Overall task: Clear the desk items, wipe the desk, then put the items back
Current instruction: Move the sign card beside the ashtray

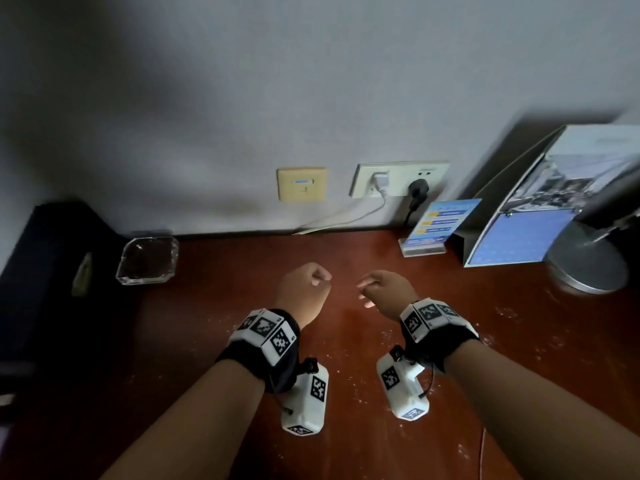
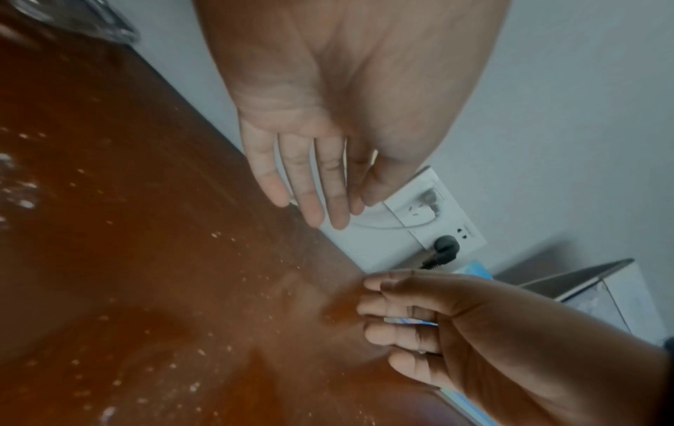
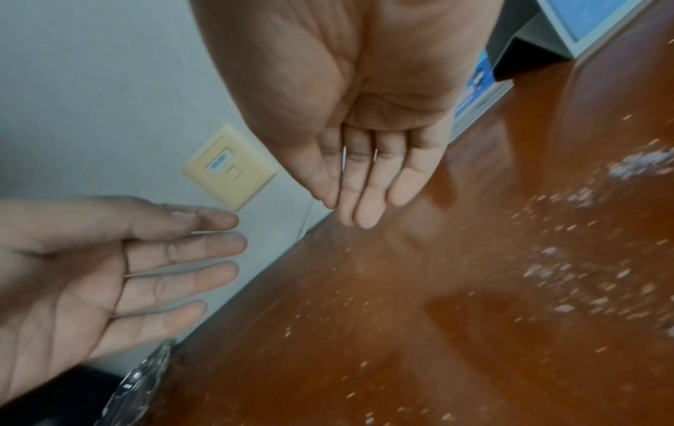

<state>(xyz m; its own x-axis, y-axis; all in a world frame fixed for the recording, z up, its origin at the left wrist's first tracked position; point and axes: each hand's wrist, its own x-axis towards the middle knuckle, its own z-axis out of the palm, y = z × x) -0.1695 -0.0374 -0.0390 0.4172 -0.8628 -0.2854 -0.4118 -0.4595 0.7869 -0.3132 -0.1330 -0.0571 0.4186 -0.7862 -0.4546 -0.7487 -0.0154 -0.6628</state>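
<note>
Both empty: left grip and right grip hover, fingers loose, above the table middle. Ashtray far left, card, calendar and lamp far right sit on it among white specks, so clearing, wiping and returning all seem left.

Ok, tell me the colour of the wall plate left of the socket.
Pale yellow wall plate with a blue mark; clearest in the head view.

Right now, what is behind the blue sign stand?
Grey wall and the black plug, its cord dropping beside the blue sign stand. The stand covers the desk edge behind it.
</note>
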